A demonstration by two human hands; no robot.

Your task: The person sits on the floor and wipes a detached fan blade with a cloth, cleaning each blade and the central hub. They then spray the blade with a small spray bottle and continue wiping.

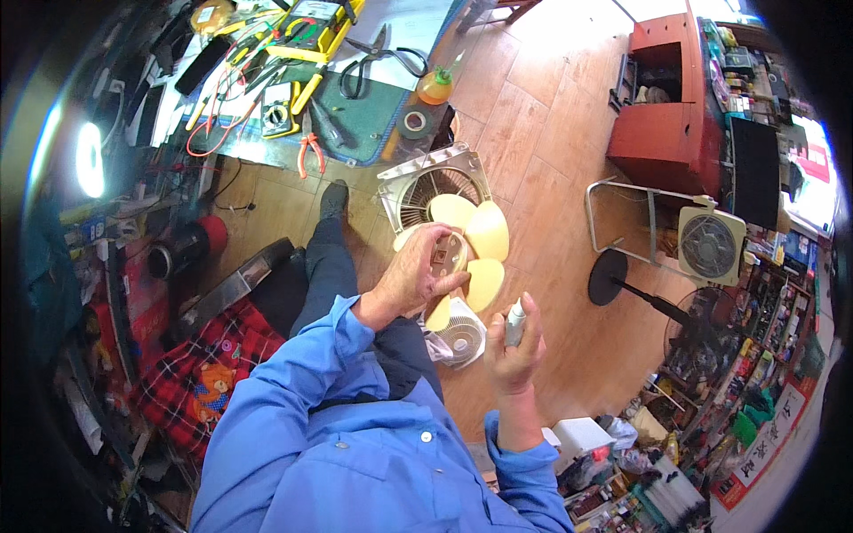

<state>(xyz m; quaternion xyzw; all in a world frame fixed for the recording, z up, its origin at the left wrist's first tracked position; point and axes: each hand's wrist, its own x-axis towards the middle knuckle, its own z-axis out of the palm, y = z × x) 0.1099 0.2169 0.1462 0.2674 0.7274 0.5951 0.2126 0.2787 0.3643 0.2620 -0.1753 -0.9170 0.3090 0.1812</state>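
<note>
My left hand (407, 277) is closed on the hub rim of a pale yellow fan blade (486, 233), held up in front of me with its hollow hub facing me. To its right, my right hand (517, 360) is wrapped round a small spray bottle (514, 323) with a white top, which stands upright in the fingers. Beyond the blade, a square fan housing (388, 197) with a round grille leans tilted, partly covered by the blade. Below the blade, a smaller white grille piece (463, 334) shows near my knee.
A workbench (378, 115) at the far left carries multimeters, cables, black scissors (377, 55), orange-handled pliers (310, 153) and a tape roll (415, 122). At right stand a red cabinet (653, 142), a metal frame (622, 185), a box fan (709, 244) and a pedestal fan (609, 277).
</note>
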